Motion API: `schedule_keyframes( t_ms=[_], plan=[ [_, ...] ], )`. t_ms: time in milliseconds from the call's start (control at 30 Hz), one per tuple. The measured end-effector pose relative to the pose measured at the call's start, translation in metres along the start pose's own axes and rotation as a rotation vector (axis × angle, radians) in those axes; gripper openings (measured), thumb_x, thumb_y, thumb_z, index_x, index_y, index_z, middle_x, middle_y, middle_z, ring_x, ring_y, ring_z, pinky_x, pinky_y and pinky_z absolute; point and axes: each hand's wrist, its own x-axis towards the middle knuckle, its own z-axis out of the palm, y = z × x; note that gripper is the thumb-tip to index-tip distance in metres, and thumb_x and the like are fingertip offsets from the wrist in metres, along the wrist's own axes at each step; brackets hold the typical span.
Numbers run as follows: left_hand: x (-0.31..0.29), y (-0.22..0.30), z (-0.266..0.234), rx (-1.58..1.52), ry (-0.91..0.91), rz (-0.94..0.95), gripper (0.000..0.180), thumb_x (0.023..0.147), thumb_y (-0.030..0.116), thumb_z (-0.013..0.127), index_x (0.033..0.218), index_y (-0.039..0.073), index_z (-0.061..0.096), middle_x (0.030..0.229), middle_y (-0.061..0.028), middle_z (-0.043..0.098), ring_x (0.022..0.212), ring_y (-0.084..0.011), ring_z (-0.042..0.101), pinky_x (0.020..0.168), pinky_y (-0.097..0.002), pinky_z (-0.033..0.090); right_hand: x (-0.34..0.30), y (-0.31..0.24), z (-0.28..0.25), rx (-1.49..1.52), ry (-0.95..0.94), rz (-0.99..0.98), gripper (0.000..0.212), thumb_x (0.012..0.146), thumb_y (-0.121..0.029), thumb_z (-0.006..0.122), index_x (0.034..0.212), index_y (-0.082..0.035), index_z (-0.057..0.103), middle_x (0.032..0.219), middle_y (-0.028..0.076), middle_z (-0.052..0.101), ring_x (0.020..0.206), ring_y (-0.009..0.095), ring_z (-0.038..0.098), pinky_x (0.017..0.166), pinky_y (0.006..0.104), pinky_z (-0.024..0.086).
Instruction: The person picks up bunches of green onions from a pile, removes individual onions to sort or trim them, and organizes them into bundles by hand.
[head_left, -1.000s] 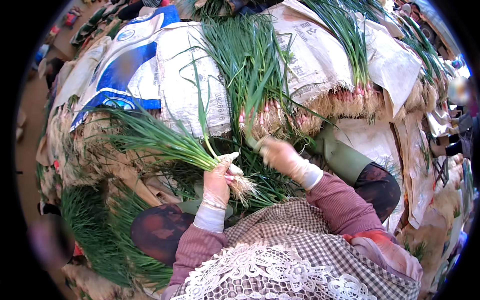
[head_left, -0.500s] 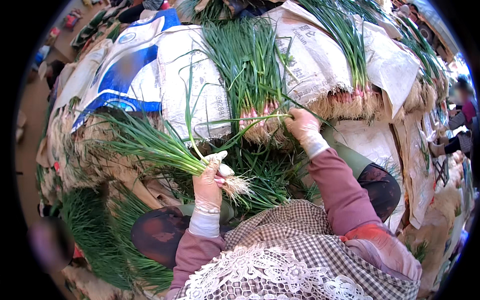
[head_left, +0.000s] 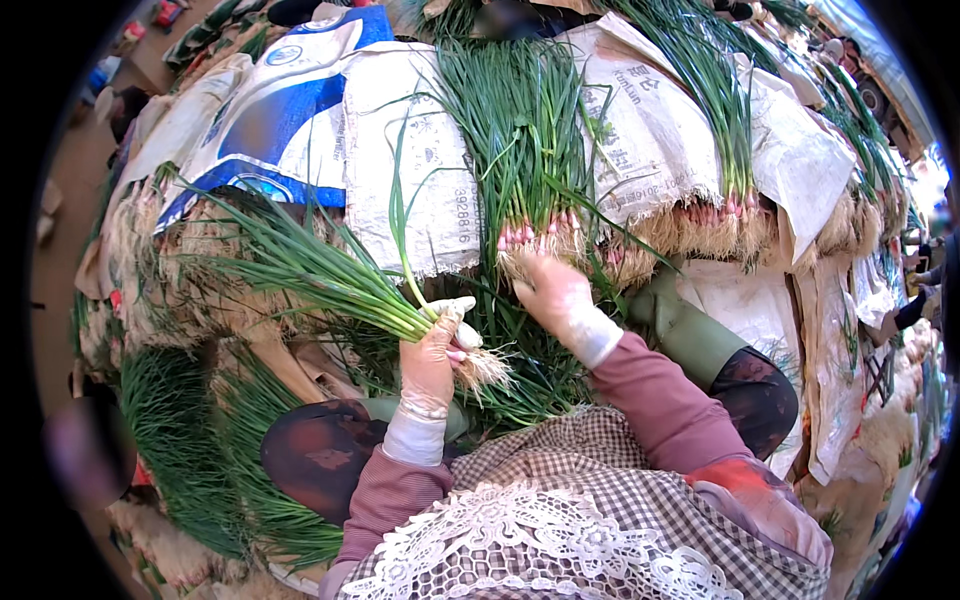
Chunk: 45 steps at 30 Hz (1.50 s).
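My left hand (head_left: 428,368), in a thin pale glove, is closed round a bunch of green onions (head_left: 345,293). Their long leaves fan out to the upper left, and white and pinkish bulbs with stringy roots stick out at the right of my fist. My right hand (head_left: 556,300), gloved too, hovers at the root end of a green onion pile (head_left: 528,150) lying in front of me. Its fingers are blurred, and I cannot make out anything held in them. Loose green leaves (head_left: 530,350) lie below, between my knees.
White woven sacks (head_left: 405,150) cover the heap on both sides of the pile. More green onions (head_left: 710,110) lie on the sacks to the right. Leafy bundles (head_left: 185,450) rest at my left knee. My green boot (head_left: 690,330) is close to my right forearm.
My right hand has moved left and nearer to me; the long leaf pinched in it earlier no longer shows there. My left hand keeps its hold on the bunch. The view has shifted slightly.
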Motion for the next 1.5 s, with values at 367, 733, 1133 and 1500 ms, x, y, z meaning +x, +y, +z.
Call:
schedule_keyframes(
  t_ms=[367,733,1133,1500],
  plan=[
    [0.001,-0.004,-0.003,0.010,0.011,-0.019,0.018,0.081,0.017,0.053,0.089,0.003,0.060,0.056,0.0005,0.054,0.043,-0.0018,0.043,0.038,-0.0120,0.031,0.094,0.015,-0.034,0.674,0.102,0.278,0.043,0.076,0.002,0.044,0.118,-0.007,0.038,0.103,0.011,0.048,0.080,0.016,0.052,0.072,0.0247,0.046],
    [-0.006,0.017,0.008,0.058,-0.007,0.033,0.017,0.081,0.015,0.052,0.090,0.001,0.058,0.058,0.0000,0.053,0.045,-0.0023,0.045,0.039,-0.0128,0.034,0.003,0.034,-0.088,-0.751,-0.327,0.063,0.025,0.073,-0.017,0.052,0.097,-0.012,0.057,0.097,0.009,0.056,0.089,0.023,0.054,0.075,0.0366,0.045],
    [-0.028,0.051,0.013,-0.064,-0.224,0.192,0.020,0.081,0.015,0.052,0.090,-0.003,0.053,0.058,-0.0068,0.054,0.044,-0.0069,0.048,0.035,-0.0143,0.032,0.006,0.085,-0.041,0.074,0.120,0.075,0.031,0.081,-0.034,0.045,0.082,-0.006,0.059,0.079,0.010,0.059,0.071,0.020,0.056,0.067,0.0314,0.046],
    [0.008,-0.011,0.015,-0.152,-0.096,-0.209,0.021,0.080,0.010,0.049,0.094,-0.004,0.055,0.053,-0.0018,0.048,0.046,-0.0090,0.047,0.048,-0.0224,0.044,0.043,0.127,-0.093,0.678,0.212,0.451,0.033,0.074,-0.035,0.058,0.089,-0.006,0.057,0.079,0.012,0.059,0.080,0.020,0.056,0.071,0.0342,0.044]
  ],
)
